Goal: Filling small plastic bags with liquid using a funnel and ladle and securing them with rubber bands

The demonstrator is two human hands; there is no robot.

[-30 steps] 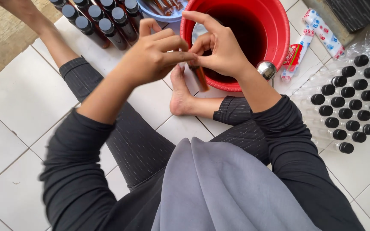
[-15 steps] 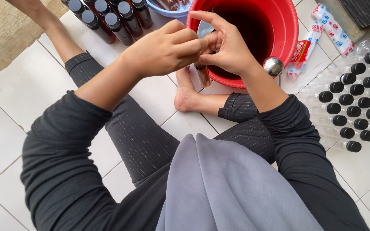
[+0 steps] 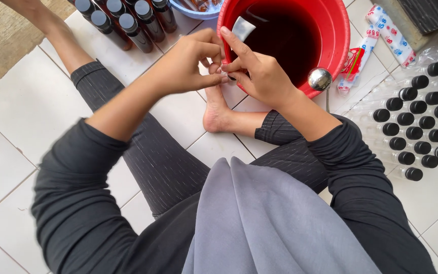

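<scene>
Head view: beside the red bucket (image 3: 330, 30), the left hand (image 3: 186, 63) and right hand (image 3: 259, 73) had drawn closer, fingertips pinched together on something small and hidden; capped bottles (image 3: 422, 116) lay right.

bucket (image 3: 330, 30): red, dark brown liquid | filled bottles (image 3: 128, 23): brown, black caps | empty bottles (image 3: 422, 116): clear, black caps | floor tiles (image 3: 21, 101): white | trousers (image 3: 163, 162): dark grey, pale flecks | ladle (image 3: 320, 79): silver

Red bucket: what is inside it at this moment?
The red bucket holds dark liquid, with a small white piece at its near rim. The left hand and right hand cover the rim's near edge; the bottom is hidden.
</scene>
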